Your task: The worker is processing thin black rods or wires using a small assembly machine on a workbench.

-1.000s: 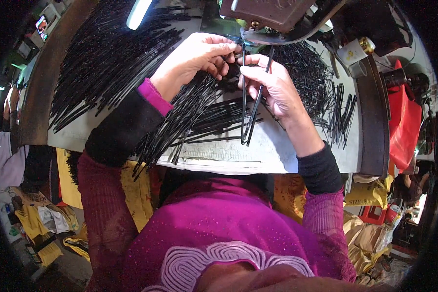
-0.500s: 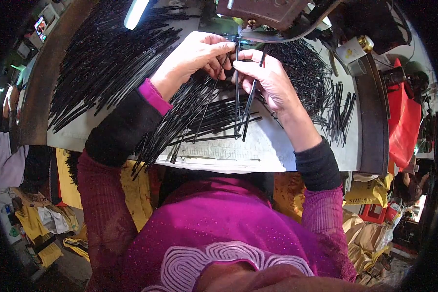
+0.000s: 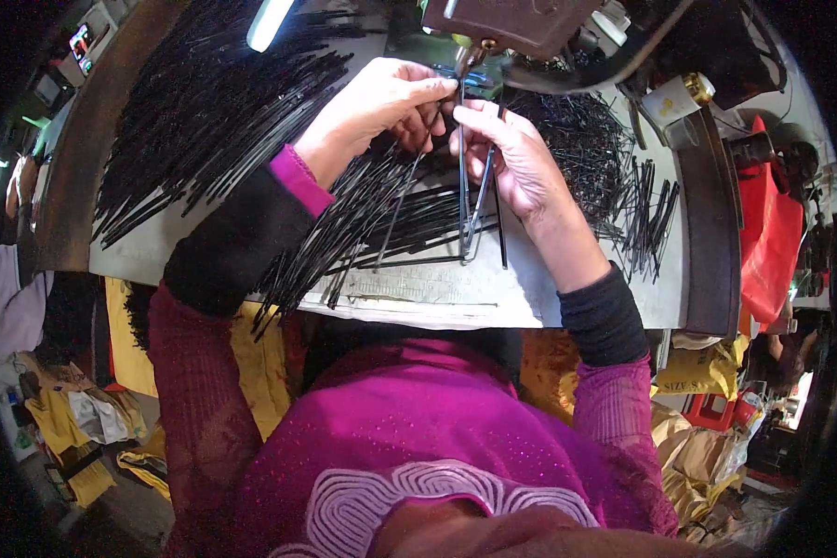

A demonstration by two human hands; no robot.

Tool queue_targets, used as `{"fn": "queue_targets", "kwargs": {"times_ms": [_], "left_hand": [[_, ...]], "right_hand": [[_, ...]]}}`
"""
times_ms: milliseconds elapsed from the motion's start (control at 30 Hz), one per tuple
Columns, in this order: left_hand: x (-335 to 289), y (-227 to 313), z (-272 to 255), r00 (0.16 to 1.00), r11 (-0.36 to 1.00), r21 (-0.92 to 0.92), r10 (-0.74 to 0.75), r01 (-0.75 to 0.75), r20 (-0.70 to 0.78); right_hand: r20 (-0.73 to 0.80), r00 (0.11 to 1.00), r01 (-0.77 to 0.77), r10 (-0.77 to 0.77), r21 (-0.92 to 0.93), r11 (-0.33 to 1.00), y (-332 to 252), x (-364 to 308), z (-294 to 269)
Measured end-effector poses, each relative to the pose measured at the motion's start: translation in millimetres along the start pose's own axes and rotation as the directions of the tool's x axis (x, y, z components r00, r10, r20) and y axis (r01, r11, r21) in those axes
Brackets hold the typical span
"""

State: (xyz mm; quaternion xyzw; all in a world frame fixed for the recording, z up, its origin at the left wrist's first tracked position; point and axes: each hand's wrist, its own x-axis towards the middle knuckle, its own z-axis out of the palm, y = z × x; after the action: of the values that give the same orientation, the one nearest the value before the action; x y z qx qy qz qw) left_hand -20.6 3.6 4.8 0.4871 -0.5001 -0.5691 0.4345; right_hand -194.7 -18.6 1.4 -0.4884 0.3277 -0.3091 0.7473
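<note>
Under the brown machine head [image 3: 502, 23], my left hand [image 3: 372, 107] pinches a thin black rod [image 3: 463, 186] near its top end, close to the metal tip [image 3: 471, 58]. My right hand [image 3: 521, 163] is closed just to the right, with its thumb and forefinger by that same rod. More thin rods hang from the right hand, one slanting and another long black rod [image 3: 502, 228] pointing straight down. They look like jointed umbrella ribs. The rods' upper ends are partly hidden by fingers. Loose rods [image 3: 391, 219] lie beneath both hands.
Large heaps of black rods [image 3: 205, 130] cover the left of the white tabletop [image 3: 418, 290]. A tangled pile [image 3: 581, 139] lies behind my right hand, with a smaller bunch [image 3: 651, 219] beside it. A can [image 3: 676, 98] stands at the back right; a red bag [image 3: 772, 232] hangs beyond.
The curved lever beside the machine head has shifted and is now blurred. In my right hand, one rod has swung to hang straight down, while another now slants toward the left-hand rod's lower end.
</note>
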Motion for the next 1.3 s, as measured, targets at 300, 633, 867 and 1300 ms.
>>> {"fn": "queue_targets", "kwargs": {"times_ms": [300, 633, 867, 1300], "left_hand": [[-2, 6, 3, 0.990, 0.931, 0.340, 0.109, -0.134, 0.091], [-31, -3, 18, 0.925, 0.449, 0.809, 0.218, -0.379, 0.312], [-32, -6, 33, 0.915, 0.279, 0.879, 0.232, -0.388, 0.330], [-22, -18, 29, 0.937, 0.421, 0.843, 0.243, -0.335, 0.251]], "right_hand": [[-0.018, 0.999, -0.046, 0.043, -0.261, 0.964, -13, -20, -12], [-0.328, 0.907, -0.126, -0.266, -0.811, 0.571, -68, -85, -131], [-0.164, 0.843, -0.167, -0.513, -0.985, 0.040, -61, -86, -119], [0.458, 0.848, 0.372, -0.269, -0.873, -0.316, -6, -39, -50]]}}
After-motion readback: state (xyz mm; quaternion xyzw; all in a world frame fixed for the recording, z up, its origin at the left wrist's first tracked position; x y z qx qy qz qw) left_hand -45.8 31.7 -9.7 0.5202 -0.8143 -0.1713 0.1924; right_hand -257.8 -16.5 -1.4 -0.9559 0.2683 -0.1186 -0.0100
